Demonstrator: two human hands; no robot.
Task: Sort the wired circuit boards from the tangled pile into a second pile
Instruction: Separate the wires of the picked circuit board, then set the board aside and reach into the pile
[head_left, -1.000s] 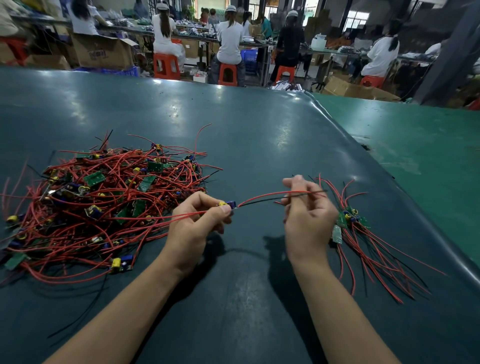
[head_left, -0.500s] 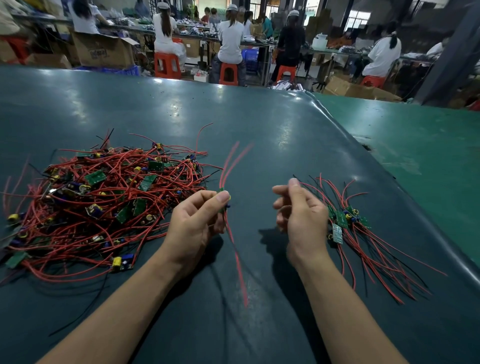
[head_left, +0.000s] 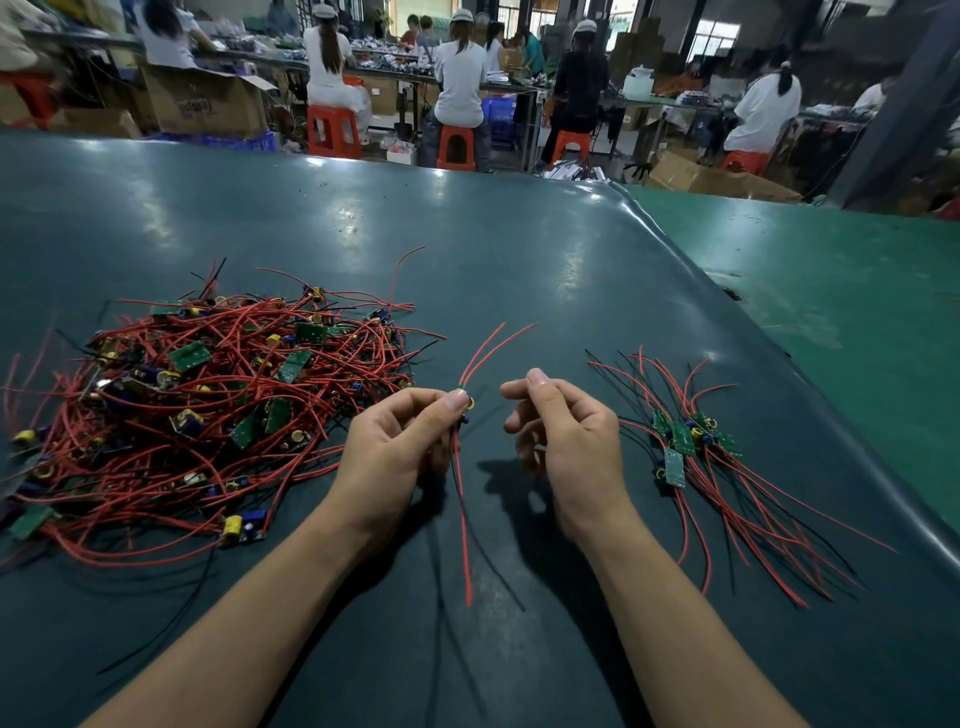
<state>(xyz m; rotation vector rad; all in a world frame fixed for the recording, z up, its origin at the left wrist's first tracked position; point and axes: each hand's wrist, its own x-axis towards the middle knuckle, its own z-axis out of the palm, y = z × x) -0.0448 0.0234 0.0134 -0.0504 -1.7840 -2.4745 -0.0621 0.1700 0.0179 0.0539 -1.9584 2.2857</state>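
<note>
We see the left hand pinching one wired circuit board between thumb and fingertips, held just above the dark table, its red wires fanning up and a red and a black lead trailing down toward us. The right hand hovers just beside it, fingers loosely curled and holding nothing. The tangled pile lies to the left, the smaller second pile to the right. Behind, a cardboard box sits open; we cannot tell its contents.
</note>
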